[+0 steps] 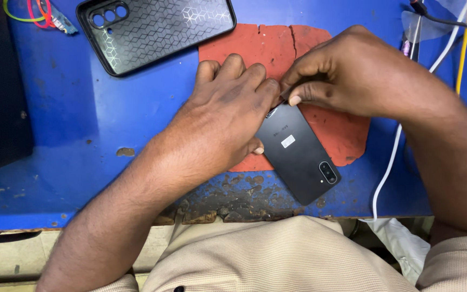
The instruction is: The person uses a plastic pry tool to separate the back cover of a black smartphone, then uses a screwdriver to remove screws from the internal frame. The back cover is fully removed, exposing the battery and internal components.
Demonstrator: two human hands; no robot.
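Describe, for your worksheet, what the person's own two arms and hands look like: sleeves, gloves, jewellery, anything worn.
The left hand and right hand are bare: no gloves, rings, watch or bracelets visible. Both forearms are uncovered, with no sleeve reaching them in view. Fingernails are short. Below the arms, ribbed beige clothing shows at the picture's lower edge.

Worn blue bench [82,124]: red mat [277,46] mid-rear, black phone case [158,30] rear left, white cable [390,162] right edge.

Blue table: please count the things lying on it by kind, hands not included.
Dark phone: 1
Black phone case: 1
Red mat: 1
White cable: 1
Yellow cable: 1
Coloured loops: 1 bunch
Total: 6, on the blue table
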